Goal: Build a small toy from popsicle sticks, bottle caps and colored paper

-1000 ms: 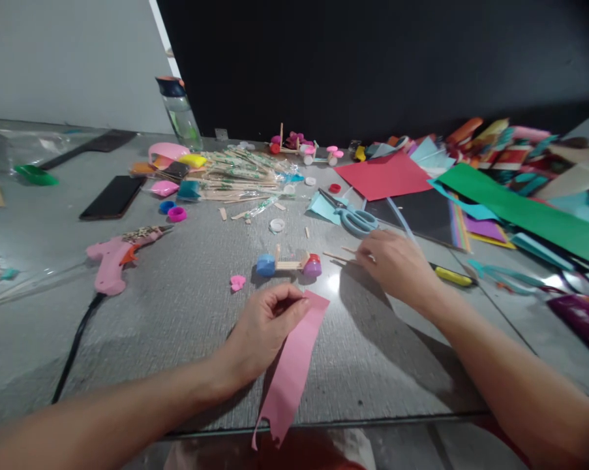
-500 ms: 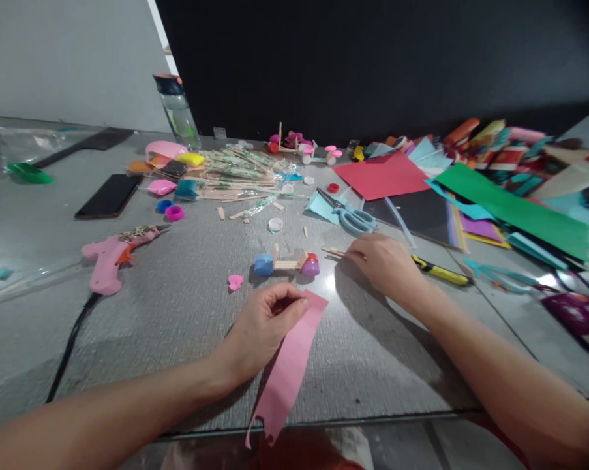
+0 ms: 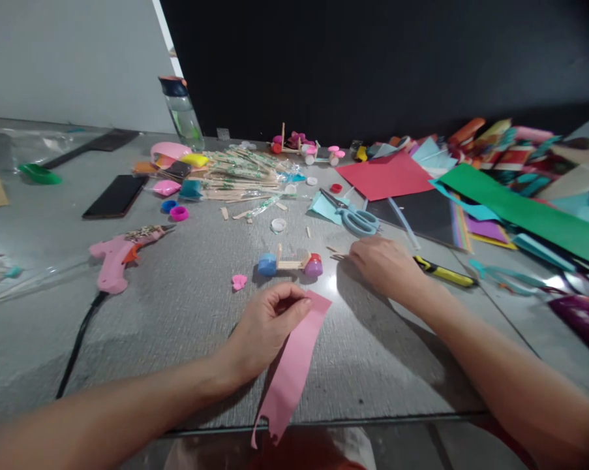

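Note:
My left hand [image 3: 274, 320] pinches the top end of a pink paper strip [image 3: 297, 365], whose torn lower end hangs over the table's front edge. Over to the right, my right hand [image 3: 379, 261] is closed at the table top around thin wooden sticks [image 3: 337, 253]; their tips poke out from the fingers to the left. Between and beyond the hands stands a little car [image 3: 291, 265] built of wooden sticks with blue, red and purple bottle-cap wheels. A pink paper heart [image 3: 239, 282] lies left of it.
At left are a pink glue gun [image 3: 115, 261] with its cord and a phone [image 3: 114, 197]. Bagged sticks [image 3: 242, 173] and a water bottle [image 3: 182, 114] stand behind. Blue-handled scissors [image 3: 357, 219], a yellow cutter [image 3: 445, 273] and coloured paper [image 3: 387, 175] lie to the right.
The whole view has shifted slightly to the right. The stick tips at my right hand have spread apart a little. My left hand keeps its pinch on the pink strip.

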Tool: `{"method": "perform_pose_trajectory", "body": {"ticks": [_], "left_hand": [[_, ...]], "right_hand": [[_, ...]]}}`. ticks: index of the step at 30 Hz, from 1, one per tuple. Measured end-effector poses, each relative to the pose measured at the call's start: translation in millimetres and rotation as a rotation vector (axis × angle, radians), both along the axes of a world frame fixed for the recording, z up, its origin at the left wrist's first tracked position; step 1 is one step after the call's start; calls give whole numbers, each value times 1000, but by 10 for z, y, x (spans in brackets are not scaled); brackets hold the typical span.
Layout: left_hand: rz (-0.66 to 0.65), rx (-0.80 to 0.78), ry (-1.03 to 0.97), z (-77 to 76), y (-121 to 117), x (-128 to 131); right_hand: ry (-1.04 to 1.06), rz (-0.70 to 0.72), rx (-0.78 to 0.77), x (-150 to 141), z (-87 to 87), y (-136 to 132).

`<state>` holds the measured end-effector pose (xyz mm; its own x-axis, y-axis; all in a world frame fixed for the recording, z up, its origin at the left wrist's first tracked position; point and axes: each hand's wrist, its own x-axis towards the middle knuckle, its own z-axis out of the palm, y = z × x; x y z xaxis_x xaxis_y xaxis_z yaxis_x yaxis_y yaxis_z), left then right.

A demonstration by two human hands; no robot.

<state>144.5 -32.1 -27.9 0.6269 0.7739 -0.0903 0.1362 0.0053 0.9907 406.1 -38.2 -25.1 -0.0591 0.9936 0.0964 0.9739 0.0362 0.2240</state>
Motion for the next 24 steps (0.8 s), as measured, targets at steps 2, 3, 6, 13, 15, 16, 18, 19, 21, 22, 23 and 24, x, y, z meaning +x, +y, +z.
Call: {"method": "perform_pose_trajectory", "body": {"ticks": [2, 3, 6, 13, 15, 16, 18, 19, 21, 22, 23, 24], "left_hand": [[-4, -1, 8, 6, -1, 3], [-4, 1, 9, 9, -2, 3], [-6, 5, 6, 8, -4, 1], [-11, 9, -26, -29, 3, -10], [-23, 27, -16, -30, 8, -4], [-31, 35, -9, -28, 10, 0], [-51, 40, 3, -22, 11, 7], [-57, 34, 6, -20, 11, 10], [-62, 17, 13, -19, 10, 12], [-61, 12, 14, -22, 11, 11], [-60, 12, 13, -25, 12, 8], [-61, 13, 10, -29, 14, 5]], "right_hand": [[-17, -8, -14, -8, -1, 7], [-28, -10, -22, -17, 3, 14], [-62, -4, -42, -64, 22, 21], [-117, 10, -57, -143, 31, -81], [-127, -3, -69, -150, 34, -82], [-133, -12, -75, -157, 40, -75], [-144, -27, -87, -181, 56, -57], [-150, -29, -93, -199, 67, -50], [-164, -31, -105, -246, 87, -51], [-173, -36, -110, -271, 96, -59], [-181, -44, -113, -296, 103, -72], [-189, -53, -117, -319, 110, -87]]}}
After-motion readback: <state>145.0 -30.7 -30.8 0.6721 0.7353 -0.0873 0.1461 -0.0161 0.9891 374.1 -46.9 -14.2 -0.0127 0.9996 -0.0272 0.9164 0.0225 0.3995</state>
